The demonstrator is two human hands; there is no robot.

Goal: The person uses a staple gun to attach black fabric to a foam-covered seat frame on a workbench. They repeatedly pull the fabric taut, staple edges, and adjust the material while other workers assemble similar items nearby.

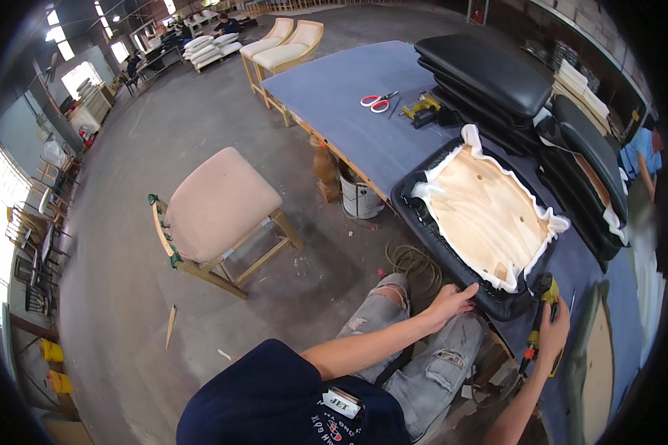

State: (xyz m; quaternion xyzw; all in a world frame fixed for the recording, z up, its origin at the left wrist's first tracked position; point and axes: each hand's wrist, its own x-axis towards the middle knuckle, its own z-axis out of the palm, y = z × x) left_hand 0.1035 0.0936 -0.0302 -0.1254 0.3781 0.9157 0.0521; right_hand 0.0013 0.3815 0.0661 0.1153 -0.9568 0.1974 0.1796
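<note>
An upholstered seat panel point(482, 211) lies underside up at the near edge of the blue-topped table, its bare plywood framed by white padding and black cover material. My left hand point(454, 302) pinches the black cover at the panel's near left corner. Closed around a yellow and black pneumatic staple gun point(548, 291), my right hand point(554, 328) is beside the near right corner. The gun's nose is close to the black edge; whether it touches cannot be made out. An orange fitting shows at its lower end.
Red-handled scissors point(379, 102) and a second yellow tool point(423, 110) rest on the table point(326, 81). Black cushions point(490, 70) are stacked beyond. A pink-seated chair point(219, 204), a white bucket point(360, 196) and a coiled hose point(414, 263) stand or lie on the floor. Someone in blue point(638, 156) is at far right.
</note>
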